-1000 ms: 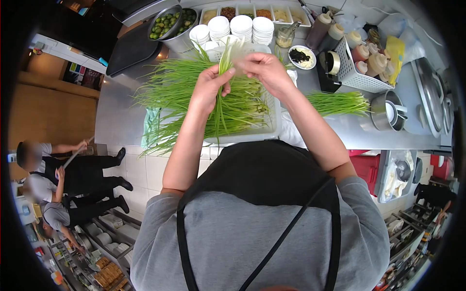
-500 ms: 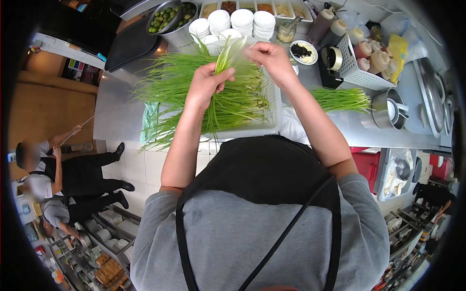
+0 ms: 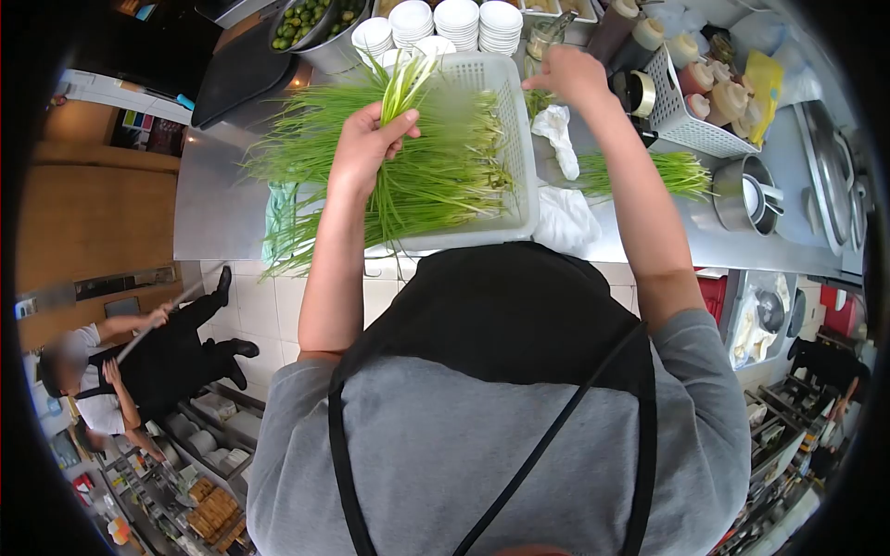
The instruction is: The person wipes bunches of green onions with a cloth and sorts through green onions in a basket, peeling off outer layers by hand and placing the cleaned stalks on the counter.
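My left hand (image 3: 366, 148) is closed around a small bunch of chives (image 3: 406, 85), their pale ends pointing up and away from me. Beneath it, a large heap of long green chives (image 3: 436, 185) lies across a white perforated basket (image 3: 527, 185), the leaves spilling over its left side. My right hand (image 3: 577, 76) is past the basket's right rim, over the counter, with thumb and fingers apart. Some green bits (image 3: 540, 100) lie just below it. A crumpled white cloth (image 3: 556, 139) is close by, and a second bunch of chives (image 3: 649, 176) lies under my right forearm.
Stacked white cups (image 3: 456, 23) and a bowl of small green citrus (image 3: 301, 23) stand behind the basket. To the right are a crate of squeeze bottles (image 3: 681, 102) and a metal pot (image 3: 742, 199). A person holding a pole (image 3: 120, 371) stands at lower left.
My right hand has left the bunch and moved right, beyond the basket rim. My left hand, still holding the chives, has shifted slightly left. The person at left has moved the pole.
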A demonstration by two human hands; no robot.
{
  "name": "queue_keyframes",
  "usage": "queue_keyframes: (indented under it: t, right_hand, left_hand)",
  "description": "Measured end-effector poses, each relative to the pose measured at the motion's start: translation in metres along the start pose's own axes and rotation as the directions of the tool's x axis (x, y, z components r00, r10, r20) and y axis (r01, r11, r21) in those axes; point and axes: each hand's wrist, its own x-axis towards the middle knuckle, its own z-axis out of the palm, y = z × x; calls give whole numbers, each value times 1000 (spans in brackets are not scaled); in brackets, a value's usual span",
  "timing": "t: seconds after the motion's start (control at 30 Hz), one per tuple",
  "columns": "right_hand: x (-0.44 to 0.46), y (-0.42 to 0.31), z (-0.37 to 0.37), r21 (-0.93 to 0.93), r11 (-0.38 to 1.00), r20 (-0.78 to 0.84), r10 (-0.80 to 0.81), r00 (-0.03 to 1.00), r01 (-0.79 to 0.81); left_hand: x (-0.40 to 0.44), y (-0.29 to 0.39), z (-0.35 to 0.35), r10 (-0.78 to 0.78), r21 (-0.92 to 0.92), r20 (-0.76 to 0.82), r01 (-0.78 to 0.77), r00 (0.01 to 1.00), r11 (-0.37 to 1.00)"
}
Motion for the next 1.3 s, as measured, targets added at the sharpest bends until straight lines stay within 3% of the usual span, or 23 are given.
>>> queue_keyframes:
  t: [0.03, 0.1, 0.17, 0.23, 0.37, 0.43, 0.5, 0.57, 0.67, 0.83, 0.9, 1.1, 1.17, 1.23, 1.3]
  right_hand:
    - [-3, 0, 8, 18, 999, -97, -48, 994, 50]
    - [-16, -11, 24, 83, 983, 67, -169, 983, 163]
    - [-47, -32, 47, -6, 929, 169, -363, 916, 369]
    - [-81, -45, 57, -125, 861, 119, -480, 869, 493]
    - [-84, -49, 47, -201, 822, 234, -488, 841, 533]
    - [-74, -55, 14, 46, 896, 241, -439, 866, 442]
    - [-69, -58, -12, 125, 895, 168, -444, 880, 427]
    - [-65, -61, -30, 392, 833, 20, -432, 902, 390]
    - [-52, -61, -41, 498, 767, -123, -400, 908, 405]
    - [-38, -44, -41, 576, 736, -223, -278, 934, 357]
    - [-34, -30, -35, 659, 717, -272, -55, 961, 228]
    - [-46, 5, 10, 679, 723, -208, 25, 978, 126]
    - [-50, 16, 27, 534, 845, -141, 86, 986, 3]
    - [-55, 27, 50, 243, 954, 14, 178, 984, -176]
    - [-70, 38, 81, 128, 988, -68, 91, 993, -82]
  left_hand:
    - [0, 1, -3, 22, 1, -7, -22, 1000, 1000]
    - [0, -3, -9, 68, 19, -10, -68, 998, 998]
    - [1, -4, -11, 115, 39, -10, -115, 993, 993]
    - [2, -5, -8, 132, -40, -7, -132, 991, 990]
    - [0, 2, 7, 105, 57, -3, -105, 994, 993]
    - [0, -1, 16, 131, 89, 41, -135, 990, 987]
    - [2, -3, 26, 148, 106, 72, -155, 986, 982]
    - [5, -2, 34, 179, 119, 133, -195, 975, 974]
    - [4, 8, 38, 116, 88, 188, -134, 975, 987]
    - [5, 20, 29, 50, 44, 252, -63, 966, 997]
    - [2, 24, 27, 16, -240, 224, 39, 974, 970]
    - [0, 37, 17, 20, -427, 205, 71, 979, 902]
    - [-1, 46, 16, 58, -480, 222, 57, 973, 875]
    - [-2, 53, 14, 104, -533, 238, 40, 966, 845]
    - [-1, 58, 13, 138, -527, 252, 17, 958, 849]
